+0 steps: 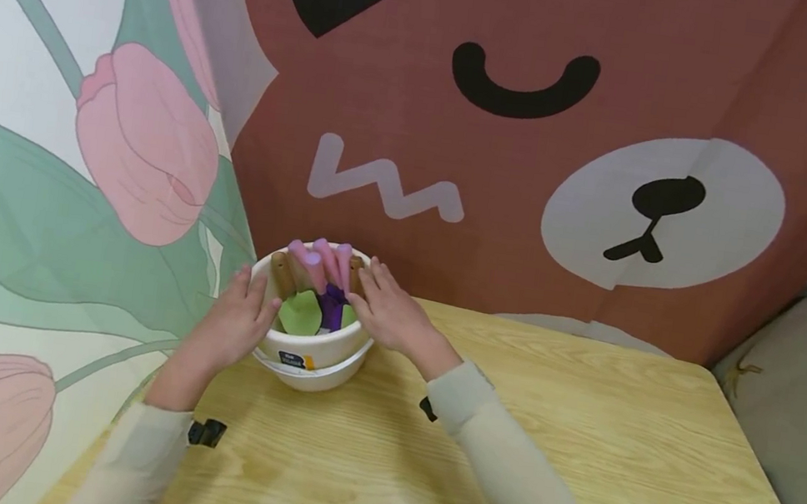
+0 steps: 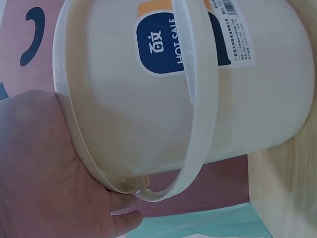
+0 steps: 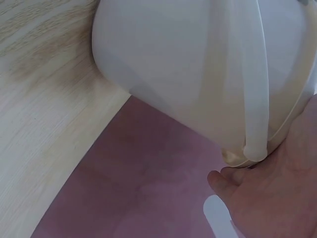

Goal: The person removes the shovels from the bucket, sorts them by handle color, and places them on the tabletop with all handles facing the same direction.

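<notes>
A white plastic bucket [image 1: 319, 351] stands upright on the table, its white handle [image 2: 205, 114] folded down at the front. Several tools stick up inside it: pink handles [image 1: 327, 255], a brown handle [image 1: 283, 275], a green blade like a small shovel's [image 1: 301, 313] and a purple piece [image 1: 331, 308]. At the bucket's left rim, my left hand [image 1: 231, 327] rests with its fingers stretched forward. My right hand [image 1: 396, 314] lies against the right rim, fingers also extended. Neither hand's fingers curl around the rim. The lower parts of the tools are hidden.
The wooden table [image 1: 537, 453] extends to the right and toward me. Behind the bucket hangs a brown cloth [image 1: 495, 246] with a bear face, and a tulip-printed cloth [image 1: 152, 145] borders the left side. A grey surface [image 1: 796, 376] borders the right.
</notes>
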`<state>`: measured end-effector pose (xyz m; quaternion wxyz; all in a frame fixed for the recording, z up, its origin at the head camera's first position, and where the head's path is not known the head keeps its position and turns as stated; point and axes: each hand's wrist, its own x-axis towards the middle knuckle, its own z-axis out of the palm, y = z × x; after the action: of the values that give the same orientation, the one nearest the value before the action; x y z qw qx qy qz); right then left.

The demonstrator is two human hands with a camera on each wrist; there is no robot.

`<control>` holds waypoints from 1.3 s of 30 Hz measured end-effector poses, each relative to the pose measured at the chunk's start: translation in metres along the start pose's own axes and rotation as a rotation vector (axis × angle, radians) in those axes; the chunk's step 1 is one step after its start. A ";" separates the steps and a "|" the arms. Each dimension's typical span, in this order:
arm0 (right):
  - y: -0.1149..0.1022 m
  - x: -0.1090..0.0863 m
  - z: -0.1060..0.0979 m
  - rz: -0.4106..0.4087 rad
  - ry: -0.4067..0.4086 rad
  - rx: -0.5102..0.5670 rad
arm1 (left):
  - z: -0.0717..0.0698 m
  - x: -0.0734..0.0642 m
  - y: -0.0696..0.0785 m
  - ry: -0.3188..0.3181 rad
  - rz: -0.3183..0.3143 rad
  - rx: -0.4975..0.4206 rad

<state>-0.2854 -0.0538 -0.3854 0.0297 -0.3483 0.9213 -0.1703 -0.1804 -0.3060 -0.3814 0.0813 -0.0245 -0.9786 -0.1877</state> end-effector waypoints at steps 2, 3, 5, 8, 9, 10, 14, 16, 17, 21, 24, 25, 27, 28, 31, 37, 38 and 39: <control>0.002 -0.003 0.000 0.006 0.003 -0.003 | 0.001 0.000 0.003 0.004 0.005 0.000; 0.003 -0.004 0.000 0.005 0.004 -0.005 | 0.002 0.000 0.004 0.009 0.010 0.005; 0.005 -0.007 0.000 0.003 0.006 0.003 | 0.003 -0.001 0.007 0.018 0.016 0.005; 0.008 -0.012 -0.001 0.008 0.013 0.014 | 0.005 -0.002 0.012 0.022 0.023 0.001; 0.009 -0.014 -0.002 0.014 0.014 0.019 | 0.006 -0.002 0.014 0.022 0.024 -0.005; 0.010 -0.016 -0.002 0.020 0.015 0.020 | 0.007 -0.002 0.015 0.021 0.023 -0.010; 0.014 -0.022 -0.004 0.032 0.019 0.024 | 0.011 -0.002 0.021 0.013 0.009 -0.016; 0.016 -0.026 -0.004 0.032 0.027 0.032 | 0.013 -0.001 0.023 0.017 0.006 -0.013; 0.017 -0.027 -0.005 0.034 0.032 0.037 | 0.014 -0.001 0.025 0.015 0.004 -0.014; 0.021 -0.036 -0.006 0.040 0.045 0.042 | 0.018 -0.001 0.032 0.022 0.015 -0.024; 0.024 -0.043 -0.007 0.045 0.046 0.047 | 0.020 -0.002 0.037 0.022 0.024 -0.029; 0.025 -0.046 -0.008 0.046 0.047 0.053 | 0.021 -0.002 0.039 0.019 0.026 -0.030; 0.027 -0.052 -0.008 0.049 0.051 0.064 | 0.024 -0.003 0.044 0.015 0.029 -0.028; 0.028 -0.055 -0.009 0.053 0.053 0.067 | 0.025 -0.003 0.046 0.011 0.030 -0.029; 0.032 -0.064 -0.010 0.061 0.066 0.084 | 0.028 -0.003 0.052 0.001 0.031 -0.037; 0.039 -0.078 -0.013 0.068 0.098 0.093 | 0.032 -0.004 0.066 0.002 0.051 -0.041; 0.040 -0.080 -0.012 0.072 0.102 0.089 | 0.033 -0.004 0.068 0.005 0.054 -0.042; 0.042 -0.083 -0.012 0.074 0.106 0.088 | 0.034 -0.004 0.070 0.006 0.058 -0.043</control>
<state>-0.2511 0.0329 -0.3930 0.0022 -0.3026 0.9255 -0.2276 -0.1758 -0.2287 -0.3876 0.0892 -0.0539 -0.9729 -0.2062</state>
